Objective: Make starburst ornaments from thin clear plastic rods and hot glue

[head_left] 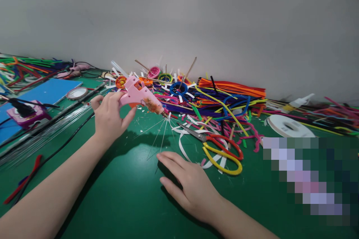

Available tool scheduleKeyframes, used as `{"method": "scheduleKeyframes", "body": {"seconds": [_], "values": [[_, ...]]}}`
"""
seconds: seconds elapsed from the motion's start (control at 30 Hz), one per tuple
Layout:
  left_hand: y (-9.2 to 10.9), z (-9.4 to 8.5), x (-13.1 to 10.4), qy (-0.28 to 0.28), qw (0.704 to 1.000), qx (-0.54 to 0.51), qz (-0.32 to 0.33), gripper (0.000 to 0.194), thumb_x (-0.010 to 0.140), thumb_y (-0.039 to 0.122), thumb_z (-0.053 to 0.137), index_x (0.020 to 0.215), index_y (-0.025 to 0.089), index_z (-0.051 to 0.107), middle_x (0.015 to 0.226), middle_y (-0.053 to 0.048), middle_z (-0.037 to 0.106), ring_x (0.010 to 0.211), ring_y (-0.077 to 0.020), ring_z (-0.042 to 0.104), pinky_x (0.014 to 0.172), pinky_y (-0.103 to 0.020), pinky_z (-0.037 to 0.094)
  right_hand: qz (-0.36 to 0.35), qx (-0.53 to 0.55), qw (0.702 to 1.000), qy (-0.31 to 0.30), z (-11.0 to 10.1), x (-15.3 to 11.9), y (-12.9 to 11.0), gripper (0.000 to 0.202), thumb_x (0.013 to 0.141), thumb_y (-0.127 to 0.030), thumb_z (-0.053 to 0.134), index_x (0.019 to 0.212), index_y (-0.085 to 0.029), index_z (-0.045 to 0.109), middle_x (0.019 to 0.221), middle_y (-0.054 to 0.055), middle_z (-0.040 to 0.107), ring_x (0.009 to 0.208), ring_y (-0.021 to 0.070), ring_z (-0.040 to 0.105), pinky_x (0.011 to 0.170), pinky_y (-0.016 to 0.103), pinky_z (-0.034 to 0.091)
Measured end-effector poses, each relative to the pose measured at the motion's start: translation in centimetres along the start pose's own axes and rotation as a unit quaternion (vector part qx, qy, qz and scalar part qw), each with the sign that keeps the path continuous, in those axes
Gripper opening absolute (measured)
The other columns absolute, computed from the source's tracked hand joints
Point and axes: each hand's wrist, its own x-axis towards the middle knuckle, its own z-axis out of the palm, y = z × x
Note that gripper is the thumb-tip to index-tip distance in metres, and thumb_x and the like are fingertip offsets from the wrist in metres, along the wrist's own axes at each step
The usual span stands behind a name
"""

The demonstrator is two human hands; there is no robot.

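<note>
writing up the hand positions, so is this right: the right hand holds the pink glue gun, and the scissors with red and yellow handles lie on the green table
Not quite: the head view shows the left hand holding the pink glue gun. The scissors with red and yellow handles do lie on the green table.

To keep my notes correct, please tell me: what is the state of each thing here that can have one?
Glue gun: held, nozzle slanting down; hot or cold, cannot tell
Scissors: lying down, blades look closed or nearly so
Purple socket box: black plug in it
White roll: lying on its side
Left hand: fingers closed on the glue gun
Right hand: open, fingers apart
</note>
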Motion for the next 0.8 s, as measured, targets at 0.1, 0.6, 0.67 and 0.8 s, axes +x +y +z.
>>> {"method": "scheduleKeyframes", "body": {"seconds": [0.1, 0.6, 0.67, 0.8], "values": [[0.00, 0.01, -0.05, 0.000, 1.000, -0.008, -0.005, 0.039, 0.082, 0.037, 0.057, 0.113, 0.021, 0.039, 0.103, -0.010, 0.062, 0.091, -0.0261, 0.060, 0.081, -0.043, 0.034, -0.002, -0.002, 1.000, 0.003, 0.02, -0.04, 0.03, 0.045, 0.094, -0.035, 0.040, 0.133, -0.015, 0.046, 0.134, 0.012, 0.052, 0.116, 0.0207, 0.056, 0.092, 0.036, 0.051], [0.07, -0.03, -0.13, -0.015, 1.000, -0.002, -0.009, 0.042, 0.084, 0.039, 0.056, 0.118, 0.023, 0.036, 0.108, -0.011, 0.060, 0.097, -0.0271, 0.059, 0.084, -0.045, 0.034, -0.002, -0.005, 1.000, 0.001, 0.04, 0.06, -0.03, 0.045, 0.094, -0.035, 0.039, 0.133, -0.015, 0.045, 0.135, 0.012, 0.052, 0.117, 0.0201, 0.056, 0.091, 0.035, 0.051], [0.10, -0.02, -0.11, -0.010, 1.000, -0.002, -0.006, 0.043, 0.084, 0.038, 0.056, 0.118, 0.023, 0.036, 0.109, -0.012, 0.061, 0.097, -0.0275, 0.059, 0.083, -0.045, 0.034, -0.002, -0.007, 1.000, 0.002, 0.02, 0.06, -0.05, 0.045, 0.094, -0.035, 0.038, 0.134, -0.015, 0.045, 0.135, 0.012, 0.052, 0.117, 0.0203, 0.055, 0.091, 0.035, 0.051], [0.08, -0.01, -0.08, -0.016, 1.000, -0.006, -0.011, 0.043, 0.084, 0.038, 0.055, 0.119, 0.023, 0.035, 0.111, -0.011, 0.060, 0.098, -0.0276, 0.058, 0.083, -0.045, 0.033, 0.001, -0.009, 1.000, 0.000, 0.00, 0.02, -0.11, 0.045, 0.094, -0.034, 0.039, 0.133, -0.015, 0.046, 0.134, 0.012, 0.052, 0.117, 0.0204, 0.055, 0.091, 0.035, 0.051]]}}
